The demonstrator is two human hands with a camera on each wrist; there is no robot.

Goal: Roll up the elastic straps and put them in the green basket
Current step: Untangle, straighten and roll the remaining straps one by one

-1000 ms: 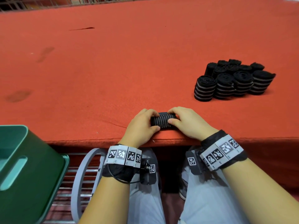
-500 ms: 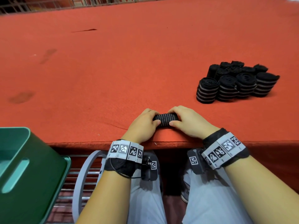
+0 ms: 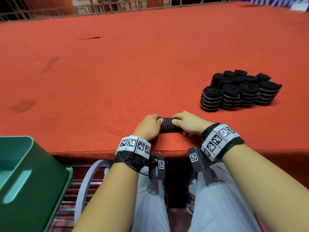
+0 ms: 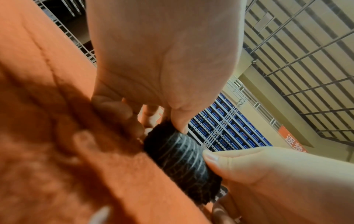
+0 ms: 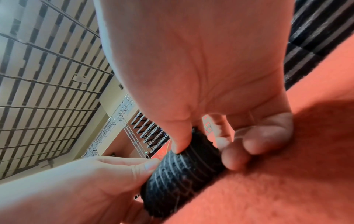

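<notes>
Pinching each end of a rolled black elastic strap (image 3: 168,125), the person has it lying on its side on the red desk (image 3: 117,72), close to the near edge. The left hand (image 3: 148,127) has its thumb on top and fingers curled behind one end; the right hand (image 3: 189,123) does the same at the other end, as both wrist views confirm. Judging by the fuzzy ends and ribbed bands, the strap is light, soft and springy, so it would likely unwind if let go; a grip wrapped round the middle should keep the coil tight. A cluster of finished rolls (image 3: 240,91) stands on end, well apart on the right. The green basket (image 3: 50,166) sits below the desk's edge on the left.
</notes>
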